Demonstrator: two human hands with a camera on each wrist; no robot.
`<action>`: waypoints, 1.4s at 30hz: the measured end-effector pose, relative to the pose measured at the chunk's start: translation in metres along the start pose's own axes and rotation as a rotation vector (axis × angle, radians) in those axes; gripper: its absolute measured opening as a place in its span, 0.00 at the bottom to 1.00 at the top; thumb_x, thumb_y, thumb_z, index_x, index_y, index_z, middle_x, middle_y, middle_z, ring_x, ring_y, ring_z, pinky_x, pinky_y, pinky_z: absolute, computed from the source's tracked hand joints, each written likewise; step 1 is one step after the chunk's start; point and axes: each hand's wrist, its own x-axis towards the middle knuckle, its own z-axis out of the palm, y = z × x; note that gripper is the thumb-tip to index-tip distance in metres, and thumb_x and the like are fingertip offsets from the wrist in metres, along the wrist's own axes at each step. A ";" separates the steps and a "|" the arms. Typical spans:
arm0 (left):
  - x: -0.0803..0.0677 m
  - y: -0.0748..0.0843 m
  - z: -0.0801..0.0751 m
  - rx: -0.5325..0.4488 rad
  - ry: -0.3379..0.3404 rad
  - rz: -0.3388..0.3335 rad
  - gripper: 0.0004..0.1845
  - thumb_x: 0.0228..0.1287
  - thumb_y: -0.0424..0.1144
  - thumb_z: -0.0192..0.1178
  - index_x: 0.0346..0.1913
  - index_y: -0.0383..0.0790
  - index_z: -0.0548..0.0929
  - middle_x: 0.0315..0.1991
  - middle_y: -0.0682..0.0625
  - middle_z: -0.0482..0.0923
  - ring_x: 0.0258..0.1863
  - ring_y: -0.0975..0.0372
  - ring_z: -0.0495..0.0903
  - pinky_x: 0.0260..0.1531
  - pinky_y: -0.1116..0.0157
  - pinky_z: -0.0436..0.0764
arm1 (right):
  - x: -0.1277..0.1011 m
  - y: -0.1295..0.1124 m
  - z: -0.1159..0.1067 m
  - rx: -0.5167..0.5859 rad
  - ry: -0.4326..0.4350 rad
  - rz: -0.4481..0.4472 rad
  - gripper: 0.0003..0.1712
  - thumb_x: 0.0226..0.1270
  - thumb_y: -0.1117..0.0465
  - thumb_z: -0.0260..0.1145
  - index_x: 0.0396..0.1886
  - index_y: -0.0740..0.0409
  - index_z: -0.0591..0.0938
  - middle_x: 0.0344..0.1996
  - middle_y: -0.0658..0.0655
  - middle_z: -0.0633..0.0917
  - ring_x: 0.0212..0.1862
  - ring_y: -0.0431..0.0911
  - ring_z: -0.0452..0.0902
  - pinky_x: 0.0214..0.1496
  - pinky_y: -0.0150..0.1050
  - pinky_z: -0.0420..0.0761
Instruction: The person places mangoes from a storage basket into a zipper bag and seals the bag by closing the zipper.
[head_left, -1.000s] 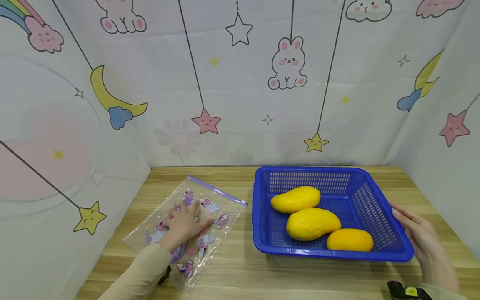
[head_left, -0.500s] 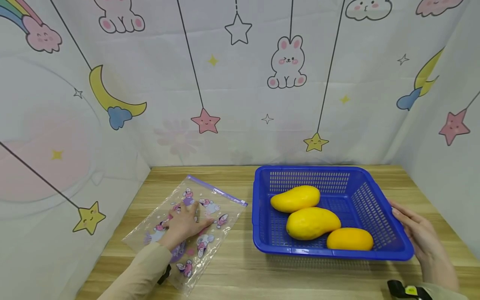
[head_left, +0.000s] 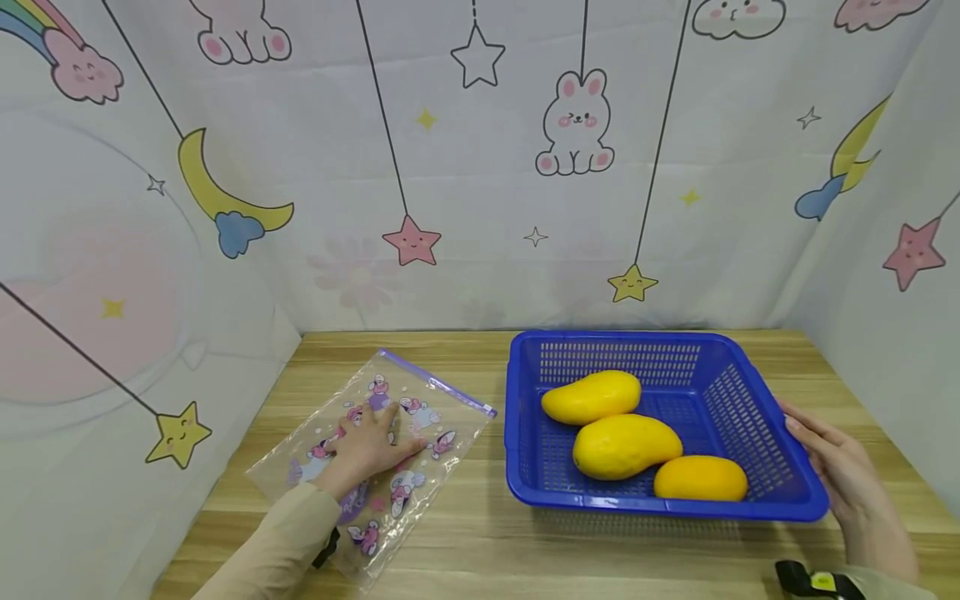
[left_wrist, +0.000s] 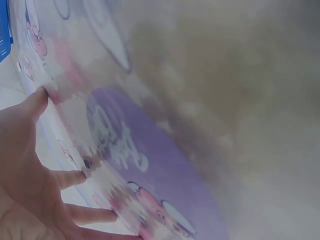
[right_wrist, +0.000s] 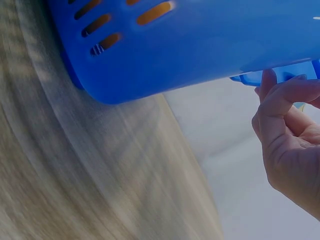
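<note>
My left hand [head_left: 367, 446] rests with spread fingers on a clear plastic zip bag [head_left: 408, 492] at the left of the table. The bag lies flat, printed with pink and purple cartoon figures, its purple slider strip [head_left: 438, 385] toward the back. In the left wrist view the fingertips [left_wrist: 107, 216] touch the film beside a purple print [left_wrist: 145, 150]. On the right, my right hand [head_left: 847, 475] holds the side rim of a blue plastic basket [head_left: 750, 512], fingers [right_wrist: 268, 82] at the rim's underside. Three yellow mangoes [head_left: 626, 447] lie inside the basket.
The wooden table [head_left: 480, 550] ends at a white cloth backdrop [head_left: 480, 183] with cartoon prints, which also runs along both sides. A strip of table separates the bag from the basket. Black straps [head_left: 813, 581] sit on the wrists.
The zip bag has shifted very slightly under my left hand, its lower corner a little to the left. My right hand, the basket and the mangoes stay where they were.
</note>
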 end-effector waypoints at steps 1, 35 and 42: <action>0.000 0.000 0.000 0.000 -0.002 0.001 0.54 0.51 0.77 0.51 0.75 0.47 0.55 0.72 0.23 0.46 0.63 0.18 0.48 0.44 0.17 0.56 | 0.000 0.000 0.000 0.001 0.004 0.001 0.25 0.77 0.67 0.43 0.52 0.45 0.85 0.41 0.52 0.89 0.40 0.46 0.88 0.37 0.39 0.87; 0.002 -0.013 -0.001 0.015 -0.046 0.128 0.52 0.51 0.75 0.55 0.75 0.49 0.57 0.73 0.26 0.47 0.65 0.20 0.46 0.44 0.18 0.58 | -0.001 -0.001 0.001 0.016 0.014 0.011 0.24 0.77 0.67 0.43 0.52 0.45 0.84 0.41 0.52 0.89 0.40 0.46 0.88 0.37 0.40 0.87; 0.003 -0.014 -0.003 0.011 -0.062 0.143 0.51 0.53 0.74 0.55 0.75 0.51 0.55 0.74 0.28 0.46 0.67 0.22 0.45 0.45 0.19 0.59 | -0.001 0.000 0.000 0.020 0.004 0.006 0.24 0.77 0.67 0.43 0.53 0.46 0.84 0.42 0.52 0.89 0.41 0.47 0.88 0.37 0.40 0.87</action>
